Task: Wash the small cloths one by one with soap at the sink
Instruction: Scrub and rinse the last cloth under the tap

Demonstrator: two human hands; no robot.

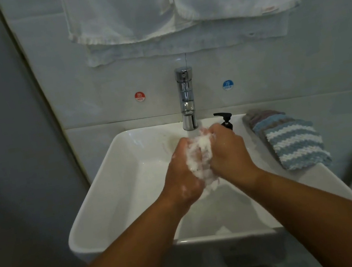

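Over the white sink (117, 178), both my hands hold one small cloth (201, 159), white with soap foam. My left hand (182, 174) grips its left side and my right hand (226, 150) grips its right side, fingers curled into it. The cloth sits just under the chrome tap (186, 99), and water runs from the spout onto it. A black soap pump bottle (226, 120) stands behind my right hand, mostly hidden. A stack of small cloths (292, 139), blue-and-white striped on top, lies on the sink's right ledge.
White towels (173, 12) hang on the tiled wall above the tap. A red hot sticker (139, 96) and a blue cold sticker (227, 84) flank the tap. A grey wall runs down the left. Foam lies at the basin's front.
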